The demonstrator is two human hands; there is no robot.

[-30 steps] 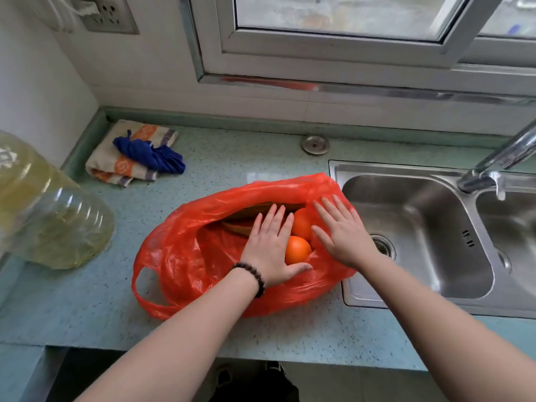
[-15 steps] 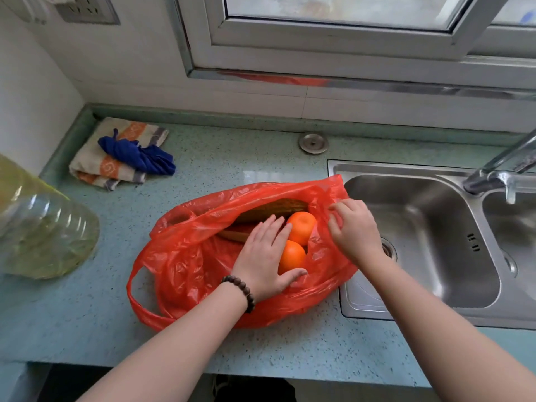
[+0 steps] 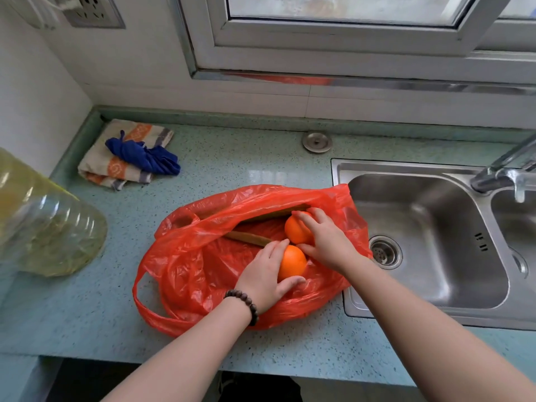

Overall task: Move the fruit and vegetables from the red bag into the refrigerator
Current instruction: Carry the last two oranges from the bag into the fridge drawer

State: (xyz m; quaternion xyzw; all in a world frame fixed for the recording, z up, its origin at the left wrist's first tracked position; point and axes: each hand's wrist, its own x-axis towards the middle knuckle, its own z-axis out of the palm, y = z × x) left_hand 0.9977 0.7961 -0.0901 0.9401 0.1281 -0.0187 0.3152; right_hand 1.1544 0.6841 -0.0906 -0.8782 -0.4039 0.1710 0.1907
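**Both hands on oranges inside the red bag**

Your left hand (image 3: 265, 275) is inside the mouth of the red bag (image 3: 203, 256), fingers curled round the near orange (image 3: 292, 262), thumb under its near side and fingertips over its far side. The grip is closed on the fruit. A dark bead bracelet (image 3: 246, 303) sits on that wrist.

Your right hand (image 3: 326, 240) covers the far orange (image 3: 297, 230) from the right, fingers spread over its top and thumb against its near side. The hand wraps the fruit; whether it has left the bag floor cannot be told.

The two oranges lie just beside each other, both within the bag opening. To their left and far side, long brownish-green vegetables (image 3: 246, 237) lie in the bag, partly hidden by the plastic; their kind cannot be determined.

The bag lies on its side on the speckled green countertop (image 3: 232, 169), its right edge touching the rim of the steel sink (image 3: 420, 242). A faucet (image 3: 499, 175) stands at the far right. A folded striped cloth (image 3: 116, 166) with a blue cloth (image 3: 145, 155) on it lies at the far left. A large clear oil jug (image 3: 43, 227) stands at the left edge. The refrigerator is not in view.
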